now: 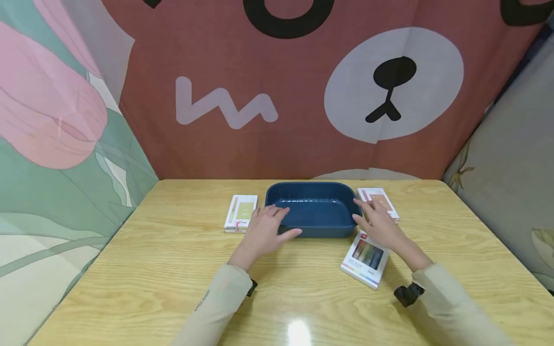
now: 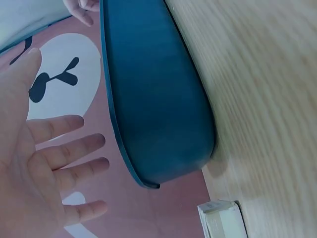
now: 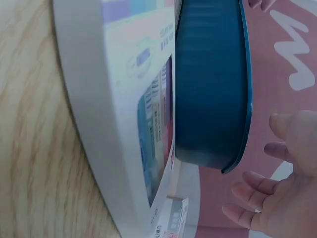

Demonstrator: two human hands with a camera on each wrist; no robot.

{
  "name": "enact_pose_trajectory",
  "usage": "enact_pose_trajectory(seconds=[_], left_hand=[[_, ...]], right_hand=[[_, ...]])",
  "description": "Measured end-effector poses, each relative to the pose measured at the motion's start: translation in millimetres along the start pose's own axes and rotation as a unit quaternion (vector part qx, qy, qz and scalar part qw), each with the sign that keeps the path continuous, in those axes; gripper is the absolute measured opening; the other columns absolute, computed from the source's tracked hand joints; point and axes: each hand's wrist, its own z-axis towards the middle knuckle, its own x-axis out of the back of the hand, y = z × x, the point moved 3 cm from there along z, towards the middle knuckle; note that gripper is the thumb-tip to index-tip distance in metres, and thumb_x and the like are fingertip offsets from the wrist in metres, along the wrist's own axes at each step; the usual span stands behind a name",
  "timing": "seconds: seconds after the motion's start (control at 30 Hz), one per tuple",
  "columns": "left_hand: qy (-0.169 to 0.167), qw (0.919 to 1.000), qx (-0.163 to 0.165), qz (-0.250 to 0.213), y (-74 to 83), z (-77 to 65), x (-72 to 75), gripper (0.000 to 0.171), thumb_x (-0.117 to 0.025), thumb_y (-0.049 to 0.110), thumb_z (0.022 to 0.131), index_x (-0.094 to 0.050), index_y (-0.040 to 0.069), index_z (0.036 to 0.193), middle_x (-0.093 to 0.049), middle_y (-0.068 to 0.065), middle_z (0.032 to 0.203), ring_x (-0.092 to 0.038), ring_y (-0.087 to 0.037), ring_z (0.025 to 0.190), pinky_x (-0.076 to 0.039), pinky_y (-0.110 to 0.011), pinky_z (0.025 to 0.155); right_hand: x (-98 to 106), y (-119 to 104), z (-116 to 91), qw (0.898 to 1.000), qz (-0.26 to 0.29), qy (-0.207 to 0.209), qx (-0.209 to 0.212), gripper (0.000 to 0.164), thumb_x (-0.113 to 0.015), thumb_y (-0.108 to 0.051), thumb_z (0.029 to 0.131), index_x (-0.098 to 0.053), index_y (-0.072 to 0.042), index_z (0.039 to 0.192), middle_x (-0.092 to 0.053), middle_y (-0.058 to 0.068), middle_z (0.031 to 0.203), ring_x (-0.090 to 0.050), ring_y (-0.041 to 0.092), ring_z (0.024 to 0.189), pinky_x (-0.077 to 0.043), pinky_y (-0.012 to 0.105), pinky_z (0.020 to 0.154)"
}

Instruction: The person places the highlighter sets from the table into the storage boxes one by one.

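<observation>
A dark blue rectangular basin [image 1: 313, 230] stands on the wooden table, its open top facing up. Over its front left corner hovers my left hand [image 1: 265, 230], fingers spread; the left wrist view shows a gap between fingers and wall. My right hand [image 1: 381, 227] is at the basin's right end, fingers loosely bent and holding nothing. Contact with the rim is unclear there. Just below the right hand lies a white box with a clear window [image 1: 368, 257], coloured sticks visible inside. In the right wrist view this box [image 3: 131, 106] fills the near side.
Left of the basin is a small stack of white boxes with a green panel [image 1: 241, 214]. A white box with an orange-pink panel [image 1: 391, 211] lies to the right, partly behind my right hand. Printed cloth [image 1: 225, 149] hangs behind the table's far edge.
</observation>
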Motion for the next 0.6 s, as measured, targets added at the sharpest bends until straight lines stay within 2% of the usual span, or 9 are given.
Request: enact_pose_trajectory(seconds=[0.1,0.23,0.4,0.6], left_hand=[[0.006,0.9999,-0.007,-0.006,-2.5,0.0,0.3,0.069,-0.043,0.062,0.083,-0.050,0.010,0.129,-0.050,-0.006,0.125,-0.039,-0.025,0.119,-0.025,-0.049,0.097],[0.012,0.9997,-0.009,-0.019,-6.6,-1.2,0.2,0.067,-0.045,0.060,0.084,-0.050,0.010,0.128,-0.049,-0.007,0.126,-0.038,-0.025,0.120,-0.027,-0.048,0.097],[0.033,0.9991,-0.010,-0.027,-11.8,-2.2,1.5,0.064,-0.050,0.056,0.083,-0.052,0.008,0.126,-0.051,-0.008,0.124,-0.039,-0.026,0.120,-0.029,-0.049,0.096],[0.046,0.9985,-0.003,-0.030,-18.5,-1.3,2.9,0.062,-0.050,0.054,0.084,-0.053,0.007,0.125,-0.052,-0.009,0.123,-0.041,-0.027,0.118,-0.031,-0.048,0.094]], right_hand=[[3.0,3.7,1.9,1.000,0.015,0.001,-0.006,0.044,-0.053,-0.012,0.090,-0.041,0.010,0.126,-0.048,0.018,0.086,-0.043,0.030,0.080,-0.037,0.041,0.065],[2.7,11.0,2.8,0.999,0.043,-0.004,-0.020,0.043,-0.054,-0.010,0.090,-0.042,0.011,0.125,-0.050,0.017,0.085,-0.046,0.028,0.077,-0.040,0.039,0.062],[-2.1,20.5,3.4,0.996,0.079,-0.011,-0.032,0.041,-0.053,-0.006,0.090,-0.042,0.014,0.124,-0.050,0.009,0.075,-0.043,0.020,0.066,-0.037,0.032,0.056],[-7.9,28.9,6.3,0.991,0.118,-0.012,-0.059,0.040,-0.051,-0.010,0.091,-0.043,0.012,0.124,-0.056,0.013,0.079,-0.047,0.020,0.066,-0.040,0.031,0.056]])
